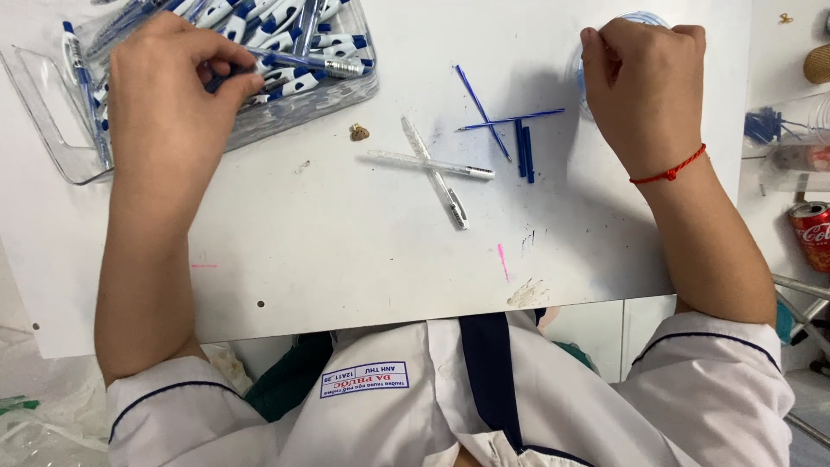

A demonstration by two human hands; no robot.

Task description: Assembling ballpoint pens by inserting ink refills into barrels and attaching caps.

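My left hand reaches into a clear plastic tray at the upper left and pinches one blue-and-white pen among several pens heaped there. My right hand rests with fingers curled over a small clear round container at the upper right; what the fingers hold is hidden. Between the hands, on the white table, lie two crossed clear pen barrels, two thin blue ink refills crossed, and two short dark blue pieces.
A small brown crumb-like bit lies near the tray. A red drink can and clear plastic containers stand off the table's right edge. A pink mark and smudges stain the table near its front edge.
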